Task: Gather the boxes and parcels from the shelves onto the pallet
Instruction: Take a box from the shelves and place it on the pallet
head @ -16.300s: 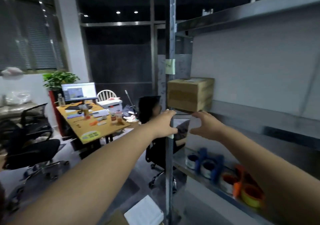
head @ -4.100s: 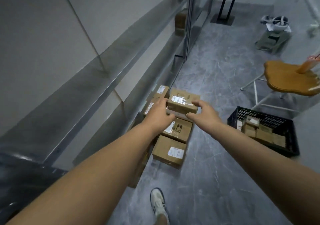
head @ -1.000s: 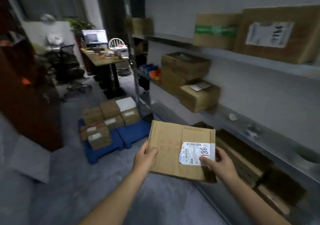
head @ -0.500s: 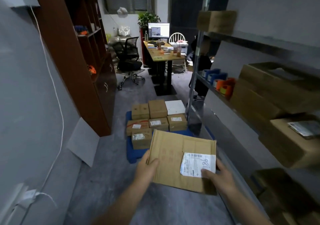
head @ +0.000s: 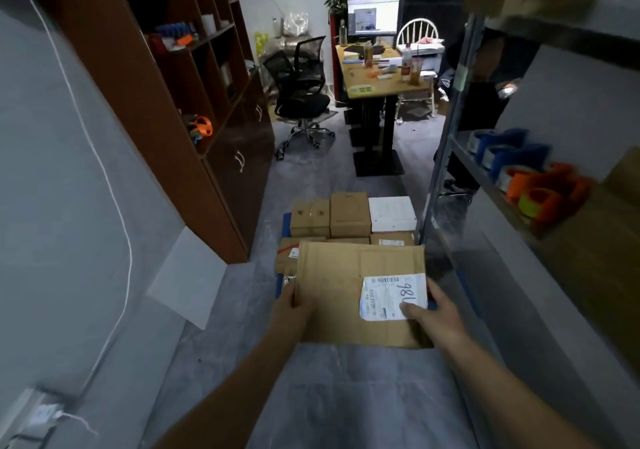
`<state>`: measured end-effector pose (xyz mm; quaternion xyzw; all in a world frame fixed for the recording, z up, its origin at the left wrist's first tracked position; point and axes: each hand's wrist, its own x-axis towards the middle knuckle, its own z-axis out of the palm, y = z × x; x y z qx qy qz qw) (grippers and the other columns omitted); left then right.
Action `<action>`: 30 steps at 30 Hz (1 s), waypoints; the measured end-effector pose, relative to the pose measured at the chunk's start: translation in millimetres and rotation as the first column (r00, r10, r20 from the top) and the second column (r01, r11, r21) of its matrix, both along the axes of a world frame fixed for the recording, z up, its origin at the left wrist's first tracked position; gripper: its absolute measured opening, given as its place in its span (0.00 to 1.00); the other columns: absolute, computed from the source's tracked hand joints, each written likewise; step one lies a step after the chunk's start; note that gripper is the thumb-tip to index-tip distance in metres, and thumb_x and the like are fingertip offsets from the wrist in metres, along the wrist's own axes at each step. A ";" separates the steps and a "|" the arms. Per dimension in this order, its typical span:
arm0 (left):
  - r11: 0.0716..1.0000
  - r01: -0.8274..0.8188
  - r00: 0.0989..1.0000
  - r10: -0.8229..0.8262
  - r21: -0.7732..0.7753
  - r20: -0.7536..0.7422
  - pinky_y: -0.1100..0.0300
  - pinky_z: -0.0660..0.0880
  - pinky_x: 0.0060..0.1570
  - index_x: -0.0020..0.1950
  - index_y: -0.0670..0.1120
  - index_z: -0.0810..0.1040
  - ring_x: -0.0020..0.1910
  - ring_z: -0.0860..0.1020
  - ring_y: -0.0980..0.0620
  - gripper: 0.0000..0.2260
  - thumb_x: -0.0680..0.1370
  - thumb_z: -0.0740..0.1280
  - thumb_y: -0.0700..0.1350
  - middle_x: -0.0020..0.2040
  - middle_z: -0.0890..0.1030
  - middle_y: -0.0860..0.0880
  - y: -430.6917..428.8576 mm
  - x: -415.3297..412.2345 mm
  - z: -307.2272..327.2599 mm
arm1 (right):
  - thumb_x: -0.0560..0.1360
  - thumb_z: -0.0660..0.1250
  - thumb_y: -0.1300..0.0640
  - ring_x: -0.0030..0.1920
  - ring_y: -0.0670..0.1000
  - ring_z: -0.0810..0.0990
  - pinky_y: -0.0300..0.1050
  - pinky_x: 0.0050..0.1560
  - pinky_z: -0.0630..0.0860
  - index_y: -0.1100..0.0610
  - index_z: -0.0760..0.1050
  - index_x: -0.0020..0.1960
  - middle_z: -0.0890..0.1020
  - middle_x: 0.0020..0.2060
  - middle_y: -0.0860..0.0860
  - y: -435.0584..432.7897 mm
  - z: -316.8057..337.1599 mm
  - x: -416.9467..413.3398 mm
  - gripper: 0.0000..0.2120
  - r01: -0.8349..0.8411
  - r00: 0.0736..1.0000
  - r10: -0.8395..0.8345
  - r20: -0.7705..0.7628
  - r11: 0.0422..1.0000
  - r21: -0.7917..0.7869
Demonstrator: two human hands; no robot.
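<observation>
I carry a flat brown cardboard parcel [head: 346,286] with a white shipping label in front of me. My left hand [head: 292,310] grips its left edge. My right hand [head: 433,317] grips its right edge, thumb on the label. Just beyond the parcel, on the floor, a blue pallet [head: 284,221] bears several brown boxes [head: 348,214] and one white box [head: 391,213]; the parcel hides the pallet's near part.
A metal shelf rack [head: 440,171] runs along the right, holding tape rolls [head: 533,189] and a cardboard box. A brown cabinet [head: 173,102] lines the left wall, with a white panel [head: 187,275] leaning by it. A desk [head: 374,81] and office chair [head: 301,92] stand beyond the pallet.
I have walked closer to the pallet while holding the parcel in both hands; the pallet's boxes now sit right behind the parcel's far edge.
</observation>
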<state>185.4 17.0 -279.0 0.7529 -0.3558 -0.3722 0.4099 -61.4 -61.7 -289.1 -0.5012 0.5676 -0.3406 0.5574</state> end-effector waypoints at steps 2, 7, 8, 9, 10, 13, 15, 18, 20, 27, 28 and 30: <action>0.999 -0.020 1.000 0.020 0.043 0.016 0.51 0.73 0.60 0.72 0.44 0.67 0.61 0.74 0.45 0.22 0.78 0.65 0.42 0.63 0.75 0.43 -33.3 9.8 -10.0 | 0.71 0.73 0.63 0.48 0.40 0.76 0.35 0.41 0.71 0.46 0.71 0.68 0.80 0.55 0.48 -38.2 -8.6 13.1 0.29 -0.025 0.999 0.026 -0.023 1.000 0.014; 0.996 -0.035 0.999 0.035 0.085 -0.004 0.53 0.71 0.57 0.71 0.44 0.65 0.58 0.73 0.48 0.24 0.77 0.67 0.42 0.61 0.73 0.47 -136.7 45.2 -51.0 | 0.71 0.73 0.65 0.53 0.51 0.77 0.45 0.48 0.74 0.50 0.70 0.69 0.79 0.57 0.50 -136.2 -44.2 54.7 0.29 0.012 0.999 -0.006 -0.049 0.993 0.121; 0.995 -0.041 0.999 0.043 0.086 -0.024 0.52 0.71 0.59 0.72 0.43 0.63 0.59 0.72 0.47 0.25 0.77 0.68 0.42 0.61 0.72 0.47 -160.9 53.1 -61.4 | 0.71 0.72 0.65 0.53 0.51 0.77 0.44 0.48 0.74 0.51 0.70 0.69 0.79 0.57 0.50 -155.8 -52.6 64.2 0.29 0.022 0.998 -0.014 -0.061 0.991 0.133; 0.994 -0.051 0.997 0.056 0.092 -0.057 0.50 0.72 0.60 0.72 0.43 0.63 0.59 0.73 0.46 0.25 0.77 0.68 0.42 0.62 0.72 0.46 -185.4 60.4 -72.1 | 0.71 0.72 0.66 0.52 0.50 0.77 0.43 0.45 0.74 0.52 0.71 0.69 0.79 0.57 0.51 -176.3 -61.4 73.9 0.29 0.033 0.997 -0.023 -0.074 0.989 0.141; 0.992 -0.068 0.991 0.080 0.104 -0.109 0.49 0.74 0.59 0.72 0.43 0.63 0.58 0.74 0.46 0.26 0.77 0.68 0.42 0.61 0.72 0.46 -209.0 67.6 -83.6 | 0.71 0.72 0.67 0.52 0.50 0.77 0.41 0.44 0.74 0.53 0.71 0.69 0.80 0.57 0.51 -196.4 -70.7 82.4 0.29 0.045 0.996 -0.032 -0.088 0.988 0.146; 0.977 -0.087 0.987 0.111 0.195 -0.117 0.61 0.72 0.48 0.68 0.44 0.64 0.45 0.73 0.58 0.24 0.75 0.70 0.44 0.50 0.72 0.55 -265.5 89.5 -119.1 | 0.71 0.72 0.69 0.58 0.55 0.78 0.50 0.55 0.76 0.55 0.70 0.70 0.79 0.60 0.54 -252.2 -104.0 102.5 0.30 0.051 0.991 -0.025 -0.134 0.981 0.189; 0.966 -0.037 0.994 0.062 0.254 -0.093 0.60 0.69 0.49 0.62 0.43 0.66 0.48 0.74 0.54 0.20 0.75 0.70 0.45 0.46 0.71 0.56 -297.9 103.3 -145.7 | 0.71 0.72 0.69 0.61 0.58 0.77 0.59 0.61 0.75 0.56 0.70 0.69 0.79 0.61 0.55 -288.2 -128.5 110.6 0.29 0.026 0.987 0.011 -0.160 0.973 0.228; 0.955 -0.007 0.997 0.031 0.296 -0.076 0.59 0.70 0.49 0.61 0.40 0.67 0.53 0.75 0.48 0.20 0.75 0.71 0.44 0.52 0.75 0.47 -344.1 115.2 -189.7 | 0.70 0.72 0.69 0.59 0.58 0.79 0.61 0.58 0.77 0.55 0.73 0.65 0.80 0.59 0.56 -337.3 -171.7 116.0 0.25 0.009 0.981 0.047 -0.190 0.959 0.282; 0.947 0.007 0.998 0.016 0.322 -0.068 0.60 0.71 0.48 0.61 0.41 0.64 0.54 0.75 0.47 0.22 0.75 0.72 0.44 0.54 0.73 0.46 -369.9 116.8 -223.1 | 0.70 0.73 0.69 0.56 0.57 0.80 0.55 0.52 0.80 0.56 0.73 0.64 0.81 0.56 0.56 -364.1 -209.8 115.2 0.25 0.041 0.978 0.028 -0.207 0.946 0.321; 0.854 0.055 0.997 -0.075 0.517 0.018 0.75 0.71 0.38 0.59 0.41 0.68 0.45 0.72 0.55 0.14 0.78 0.67 0.42 0.45 0.72 0.53 -424.9 113.8 -384.6 | 0.70 0.70 0.73 0.60 0.60 0.78 0.58 0.60 0.76 0.60 0.69 0.70 0.77 0.61 0.58 -431.2 -386.3 106.7 0.30 0.038 0.974 0.064 -0.217 0.900 0.435; 0.830 0.070 0.995 -0.097 0.553 0.020 0.71 0.72 0.44 0.58 0.43 0.69 0.47 0.71 0.53 0.11 0.77 0.67 0.42 0.46 0.72 0.52 -432.2 112.6 -407.9 | 0.71 0.70 0.74 0.60 0.59 0.77 0.55 0.59 0.76 0.60 0.69 0.71 0.77 0.62 0.57 -437.3 -410.3 105.0 0.31 0.042 0.975 0.062 -0.214 0.892 0.450; 0.778 0.090 0.996 -0.087 0.622 -0.034 0.65 0.71 0.42 0.55 0.45 0.70 0.43 0.72 0.53 0.08 0.78 0.66 0.39 0.43 0.72 0.52 -444.7 109.2 -452.4 | 0.72 0.68 0.74 0.59 0.54 0.77 0.46 0.53 0.77 0.58 0.68 0.72 0.76 0.63 0.54 -449.5 -451.5 104.0 0.31 0.042 0.970 0.078 -0.231 0.880 0.473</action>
